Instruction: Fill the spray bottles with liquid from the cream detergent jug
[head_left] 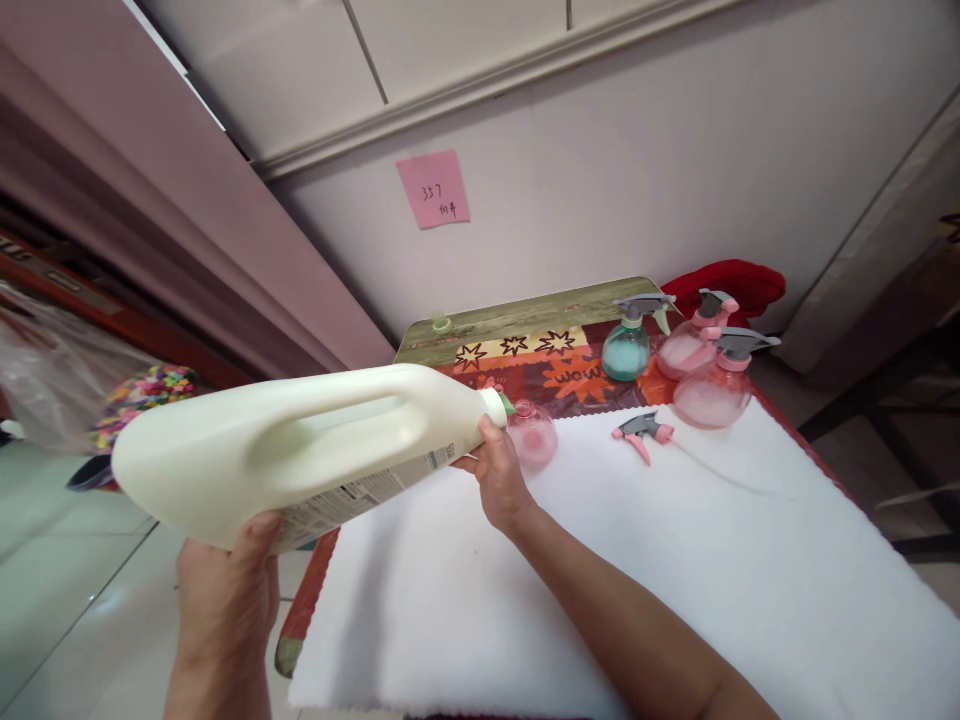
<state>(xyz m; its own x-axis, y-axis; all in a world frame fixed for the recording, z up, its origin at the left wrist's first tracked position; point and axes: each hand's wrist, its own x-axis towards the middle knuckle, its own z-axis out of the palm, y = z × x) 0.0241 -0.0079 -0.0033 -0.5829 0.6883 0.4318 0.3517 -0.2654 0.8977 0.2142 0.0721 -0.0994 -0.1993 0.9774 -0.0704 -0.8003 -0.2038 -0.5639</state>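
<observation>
A large pale cream jug (225,440) with a moulded handle is tipped almost flat, its spout at the mouth of a small pink bottle (534,445) on the white mat. My left hand (232,580) grips the jug's lower end from beneath. Close to the spout, my right hand (499,475) is closed around the jug's neck, thumb on top. Pinkish liquid shows inside the small bottle. To its right lies a grey and pink spray head (645,435) with a thin dip tube. Whether liquid is flowing I cannot tell.
A teal spray bottle (627,350) and two pink spray bottles (712,392) stand at the table's back right. A pale green cap (442,323) lies at the back left. Behind are a red item (739,285), the wall and a pink note (433,190).
</observation>
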